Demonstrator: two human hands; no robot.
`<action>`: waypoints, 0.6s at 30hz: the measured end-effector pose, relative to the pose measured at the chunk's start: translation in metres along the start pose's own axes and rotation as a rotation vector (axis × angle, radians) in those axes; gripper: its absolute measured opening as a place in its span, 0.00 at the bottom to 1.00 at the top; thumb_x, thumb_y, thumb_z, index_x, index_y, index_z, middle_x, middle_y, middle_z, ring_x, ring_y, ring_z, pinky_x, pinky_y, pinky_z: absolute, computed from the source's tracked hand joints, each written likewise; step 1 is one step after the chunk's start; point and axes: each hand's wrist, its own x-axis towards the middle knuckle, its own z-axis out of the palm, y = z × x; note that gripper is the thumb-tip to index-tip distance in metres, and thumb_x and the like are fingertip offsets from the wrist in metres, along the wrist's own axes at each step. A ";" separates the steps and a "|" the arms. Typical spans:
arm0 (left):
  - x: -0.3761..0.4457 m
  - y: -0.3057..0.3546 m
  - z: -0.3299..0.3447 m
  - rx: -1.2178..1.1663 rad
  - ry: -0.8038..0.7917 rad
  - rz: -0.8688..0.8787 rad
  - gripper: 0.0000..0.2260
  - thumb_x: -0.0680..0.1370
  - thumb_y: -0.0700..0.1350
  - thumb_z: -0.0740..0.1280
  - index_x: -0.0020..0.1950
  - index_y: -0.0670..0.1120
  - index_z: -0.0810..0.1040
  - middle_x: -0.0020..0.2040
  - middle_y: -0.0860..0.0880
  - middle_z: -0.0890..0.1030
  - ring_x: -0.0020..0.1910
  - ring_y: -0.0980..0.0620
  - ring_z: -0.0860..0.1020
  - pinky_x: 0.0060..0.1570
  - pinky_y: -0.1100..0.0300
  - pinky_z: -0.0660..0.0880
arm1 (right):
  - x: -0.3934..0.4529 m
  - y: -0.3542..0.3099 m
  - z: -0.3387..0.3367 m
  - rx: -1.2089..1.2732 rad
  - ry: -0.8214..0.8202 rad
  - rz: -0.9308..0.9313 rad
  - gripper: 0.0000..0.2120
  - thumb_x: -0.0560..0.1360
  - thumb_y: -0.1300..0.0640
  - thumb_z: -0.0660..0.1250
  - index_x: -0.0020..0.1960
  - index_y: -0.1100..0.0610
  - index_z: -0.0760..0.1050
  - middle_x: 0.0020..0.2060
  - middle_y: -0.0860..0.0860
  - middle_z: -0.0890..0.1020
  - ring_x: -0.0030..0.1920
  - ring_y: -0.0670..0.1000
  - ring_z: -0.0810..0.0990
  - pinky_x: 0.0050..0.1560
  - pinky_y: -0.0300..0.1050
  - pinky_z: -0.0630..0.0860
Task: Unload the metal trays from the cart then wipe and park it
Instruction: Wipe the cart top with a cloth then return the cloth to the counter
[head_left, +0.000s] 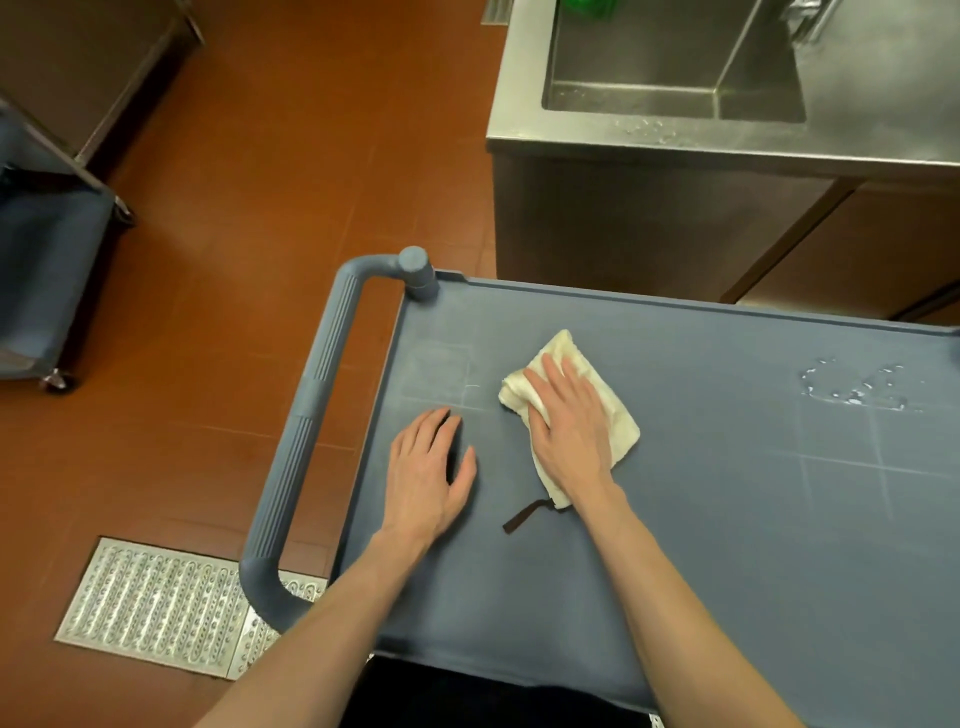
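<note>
— Surface? — Blue cart top (675, 519).
— Hands? — Right hand (569, 426) presses flat, fingers straight, the cloth (618, 415) under them; left hand (428, 475) rests open just beside.

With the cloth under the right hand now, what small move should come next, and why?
Probably slide the right hand, flat on the cloth, rightward across the cart top to the water droplets. They lie wet near the far right edge. The left hand rests flat, steadying the cart.
</note>
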 end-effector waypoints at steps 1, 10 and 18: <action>0.000 -0.002 -0.001 -0.002 -0.003 -0.016 0.21 0.82 0.49 0.70 0.73 0.42 0.78 0.74 0.44 0.77 0.74 0.43 0.74 0.75 0.47 0.68 | 0.003 -0.008 0.004 0.002 -0.010 -0.011 0.21 0.82 0.59 0.65 0.74 0.53 0.75 0.78 0.52 0.72 0.81 0.60 0.66 0.75 0.57 0.66; -0.003 -0.018 -0.010 -0.066 -0.011 -0.083 0.30 0.81 0.49 0.72 0.80 0.39 0.69 0.77 0.41 0.73 0.76 0.43 0.71 0.77 0.48 0.67 | 0.035 -0.071 0.037 0.006 -0.117 -0.219 0.22 0.83 0.54 0.64 0.77 0.50 0.73 0.79 0.50 0.70 0.82 0.57 0.64 0.79 0.55 0.62; -0.009 -0.035 -0.017 -0.046 0.120 -0.156 0.19 0.81 0.47 0.66 0.69 0.40 0.71 0.66 0.42 0.70 0.61 0.42 0.75 0.61 0.48 0.76 | 0.039 -0.095 0.051 0.052 -0.221 -0.399 0.26 0.82 0.54 0.63 0.80 0.47 0.71 0.83 0.47 0.65 0.84 0.54 0.58 0.83 0.52 0.50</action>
